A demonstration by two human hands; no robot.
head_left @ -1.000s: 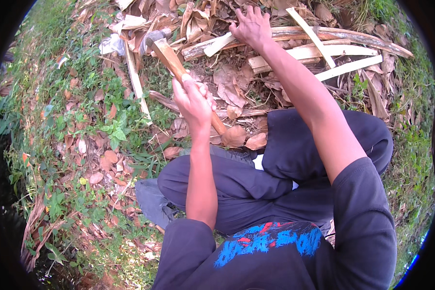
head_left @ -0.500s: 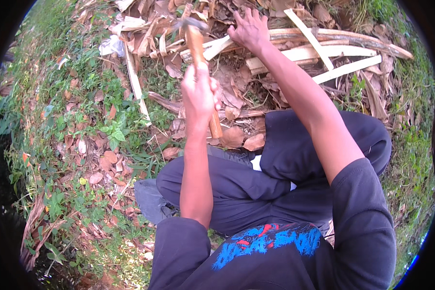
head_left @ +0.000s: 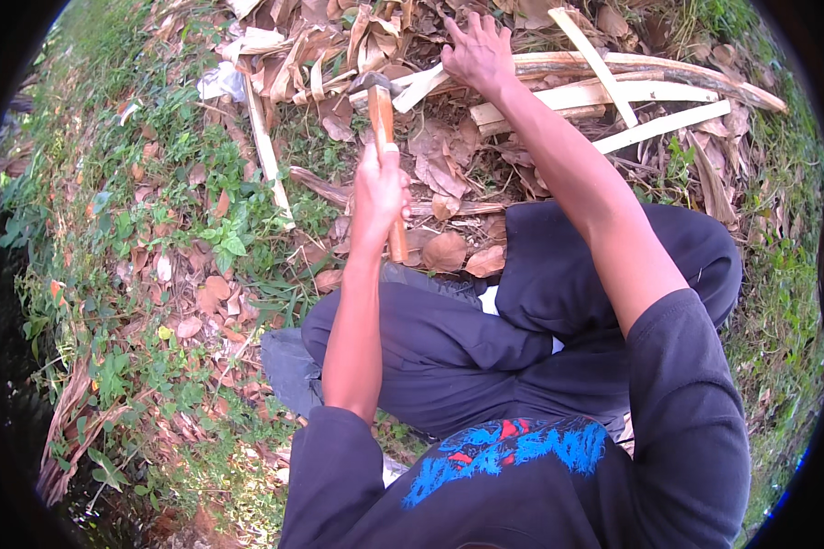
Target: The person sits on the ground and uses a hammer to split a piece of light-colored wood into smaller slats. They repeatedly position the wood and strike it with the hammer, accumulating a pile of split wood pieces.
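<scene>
My left hand [head_left: 380, 188] is closed around the wooden handle of a hammer [head_left: 381, 114]; its dark metal head points away from me, close to a short pale wood piece [head_left: 421, 88]. My right hand [head_left: 479, 57] lies with fingers spread at the far side, over the left end of a long curved strip of wood [head_left: 613, 62]. What is under the palm is hidden. Right of that hand, a pale split slat [head_left: 595, 69] lies across the strip and a thicker pale piece [head_left: 645, 91].
Dry brown leaves [head_left: 444, 252] and curled husks [head_left: 375, 37] cover the ground ahead. Another pale slat [head_left: 673, 126] lies near my bent knee [head_left: 650, 265]. To the left are a thin stick [head_left: 265, 151], a crumpled white plastic scrap [head_left: 222, 82] and low green plants [head_left: 224, 238].
My left hand has shifted slightly, and the hammer's head, blurred before, sits lower in view, nearer to me. My right hand keeps its place on the wood with fingers spread.
</scene>
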